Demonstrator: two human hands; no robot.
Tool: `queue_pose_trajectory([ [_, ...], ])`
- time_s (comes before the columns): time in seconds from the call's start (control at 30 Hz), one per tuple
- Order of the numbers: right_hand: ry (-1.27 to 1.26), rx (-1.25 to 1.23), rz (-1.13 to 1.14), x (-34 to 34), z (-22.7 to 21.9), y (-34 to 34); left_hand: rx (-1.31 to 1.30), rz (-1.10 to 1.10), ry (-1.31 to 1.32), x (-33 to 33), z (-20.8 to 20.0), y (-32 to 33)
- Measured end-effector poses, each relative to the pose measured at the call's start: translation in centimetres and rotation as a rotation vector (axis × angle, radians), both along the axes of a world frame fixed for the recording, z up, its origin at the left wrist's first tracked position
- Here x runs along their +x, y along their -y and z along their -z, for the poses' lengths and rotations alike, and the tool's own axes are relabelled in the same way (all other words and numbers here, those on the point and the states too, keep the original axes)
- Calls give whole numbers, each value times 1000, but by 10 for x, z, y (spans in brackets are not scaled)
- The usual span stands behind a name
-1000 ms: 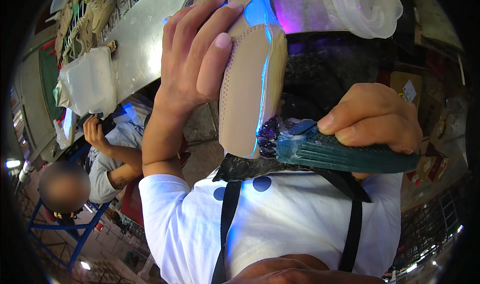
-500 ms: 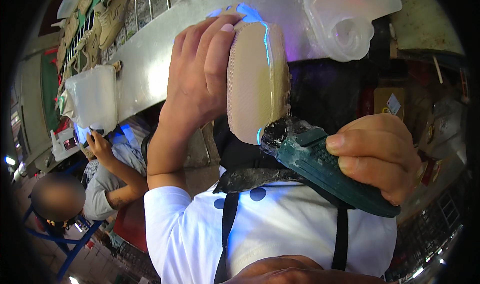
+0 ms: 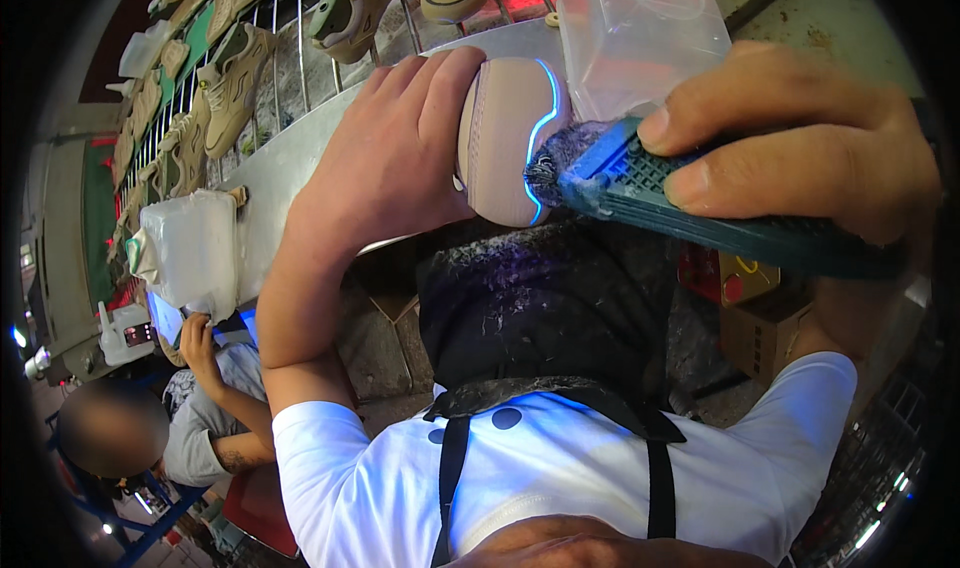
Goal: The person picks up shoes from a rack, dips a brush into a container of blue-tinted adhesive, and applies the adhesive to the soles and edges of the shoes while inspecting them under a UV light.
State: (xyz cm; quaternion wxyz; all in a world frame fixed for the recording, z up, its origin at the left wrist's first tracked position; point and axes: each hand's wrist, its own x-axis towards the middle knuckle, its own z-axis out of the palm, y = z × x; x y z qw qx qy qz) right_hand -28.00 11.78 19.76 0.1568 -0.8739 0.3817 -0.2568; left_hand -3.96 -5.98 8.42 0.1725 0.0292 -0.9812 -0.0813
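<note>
My left hand (image 3: 400, 148) is wrapped over a beige shoe upper (image 3: 490, 168), its rounded end facing me. A curved line glows bright blue along the right side of the upper. My right hand (image 3: 800, 138) grips a dark green brush (image 3: 690, 208) with a textured handle, fingers on top. The brush's dark, clotted bristles (image 3: 560, 168) touch the upper at the blue line, as far as I can see. My left fingertips and the shoe's far end are hidden.
A metal ledge (image 3: 265, 183) runs under my left hand. A translucent plastic container (image 3: 640, 38) stands behind the brush, another container (image 3: 190, 243) at left. Beyond, a barred rack holds several beige shoes (image 3: 237, 88). A seated person (image 3: 235, 403) works at left; cardboard boxes (image 3: 755, 333) lie at right.
Both hands have moved up and away from my body with the shoe and brush. The shoe is tilted differently, and the brush has shifted up along its right side. More of the rack shows.
</note>
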Motion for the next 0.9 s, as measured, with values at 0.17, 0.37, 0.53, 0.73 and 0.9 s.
queue_pose_trajectory([
  [0.17,-150,-26,-67,-16,-15,10,40,20,68,-11,-3,11],
  [0.37,84,25,41,-28,13,9,192,25,132,-6,-9,25],
  [0.53,1175,207,277,11,117,14,353,19,119,16,-9,32],
  [0.73,653,-337,303,35,137,29,456,62,129,17,-2,46],
  [0.9,538,-64,173,25,115,12,465,74,166,22,0,54],
])
